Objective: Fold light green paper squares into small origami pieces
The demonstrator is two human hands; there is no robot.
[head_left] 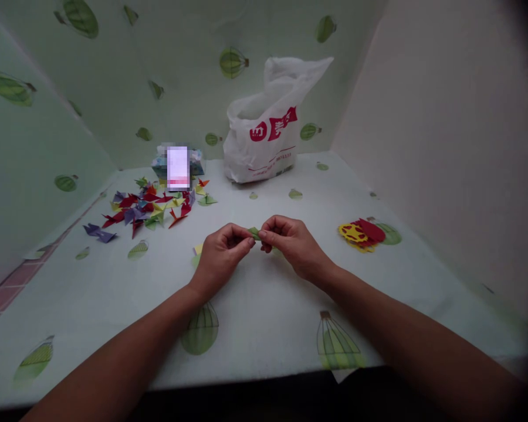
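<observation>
Both hands, left (pixel 222 252) and right (pixel 293 243), are bare, the forearms sleeveless, without rings, watch or gloves.

small green folded paper (pixel 254 233), pinched mid-air

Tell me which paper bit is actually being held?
The small green paper piece, pinched between left hand and right hand; the colourful folded pile lies untouched far left.

Paper, plastic and a printed cover

Matt green paper piece (pixel 254 232); matt coloured paper shapes (pixel 152 206) near the worktop's (pixel 264 305) far left corner; thin, crinkled, slightly glossy plastic bag (pixel 264 138); smooth matt balloon-print cover.
</observation>
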